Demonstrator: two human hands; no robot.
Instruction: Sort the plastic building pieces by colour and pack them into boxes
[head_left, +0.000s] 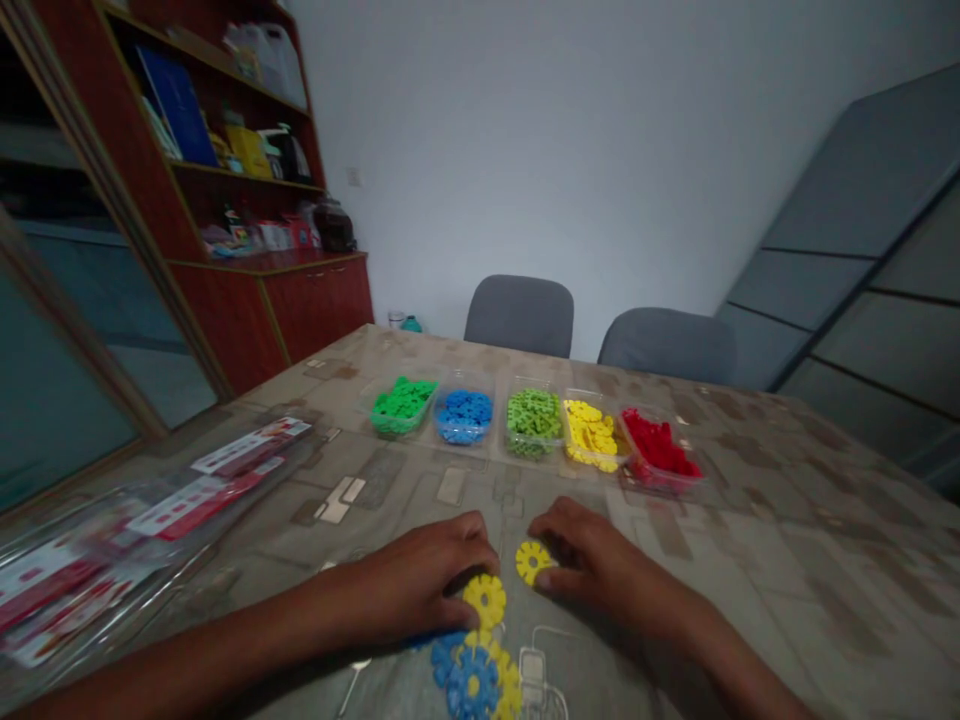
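Red-and-white labels (176,508): writing was too blurred to read | brown patterned tablecloth (757,590), grey chairs (519,312), pale wall (562,150) | left hand (446,568) was pinching yellow-and-blue disc cluster (480,668), near side | right hand (592,562) pinched single yellow disc (527,563), just beside

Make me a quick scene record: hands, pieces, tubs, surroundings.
Left hand: holds a yellow disc
Right hand: holds another yellow disc
Near left hand: overlapping blue discs and yellow parts
Clear tubs, left to right: green pieces, blue pieces, light-green pieces, yellow pieces, red pieces
Surface: patterned table
Behind table: two grey chairs
Table's left side: plastic packaging
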